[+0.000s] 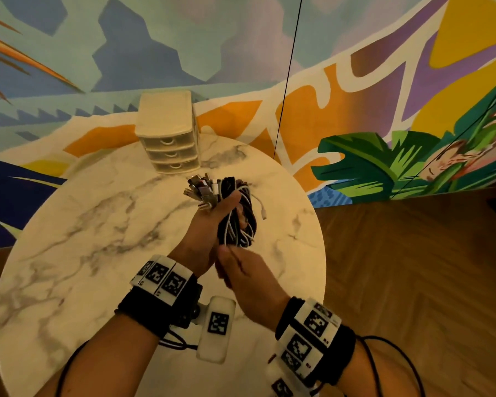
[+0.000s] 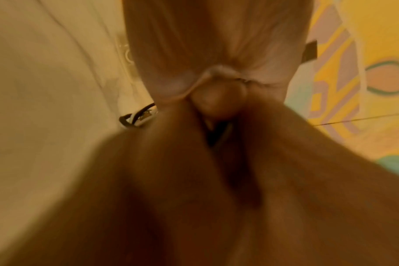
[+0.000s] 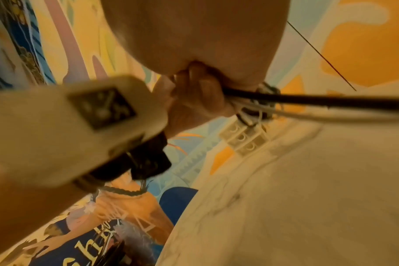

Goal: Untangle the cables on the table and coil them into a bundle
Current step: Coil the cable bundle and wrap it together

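A bundle of black and white cables is held up above the round marble table. My left hand grips the bundle around its upper half, with the thumb across the strands. A cluster of metal plugs sticks out above that hand. One white plug end dangles on the right side. My right hand closes on the bundle's lower loops just below the left hand. In the right wrist view the cables run out taut from curled fingers. The left wrist view is mostly blurred skin.
A small white three-drawer unit stands at the table's far edge, also visible in the right wrist view as the drawer unit. A painted wall rises behind it. A thin black cord hangs down near the wall. Wooden floor lies to the right.
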Demonstrator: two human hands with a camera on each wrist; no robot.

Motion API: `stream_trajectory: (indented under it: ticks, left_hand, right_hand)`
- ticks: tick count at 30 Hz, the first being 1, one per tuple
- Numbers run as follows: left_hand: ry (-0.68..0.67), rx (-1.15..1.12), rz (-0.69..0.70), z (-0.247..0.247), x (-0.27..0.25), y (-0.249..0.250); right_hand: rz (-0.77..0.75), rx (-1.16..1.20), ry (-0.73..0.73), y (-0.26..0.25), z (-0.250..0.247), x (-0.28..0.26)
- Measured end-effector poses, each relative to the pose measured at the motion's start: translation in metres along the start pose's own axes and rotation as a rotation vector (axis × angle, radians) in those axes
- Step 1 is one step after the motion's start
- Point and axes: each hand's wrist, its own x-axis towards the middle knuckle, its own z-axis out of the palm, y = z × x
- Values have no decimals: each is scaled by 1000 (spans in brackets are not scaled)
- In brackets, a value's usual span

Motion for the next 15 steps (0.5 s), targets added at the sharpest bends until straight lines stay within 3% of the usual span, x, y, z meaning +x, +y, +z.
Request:
stream_trajectory:
  ticks: [3, 7, 12, 15]
  left_hand:
    - [-51, -72, 103, 0, -2, 5]
    - [-216, -150, 111, -8, -7, 16]
    - [-432, -3, 96, -19, -15, 19]
    - [-477, 174, 114, -20, -21, 16]
  right_hand:
    - [64, 194, -87, 23, 4, -4]
    - [246, 127, -166, 60, -25, 5]
    - [269, -74, -146, 78, -72, 19]
    - [306, -64, -110, 73, -90, 30]
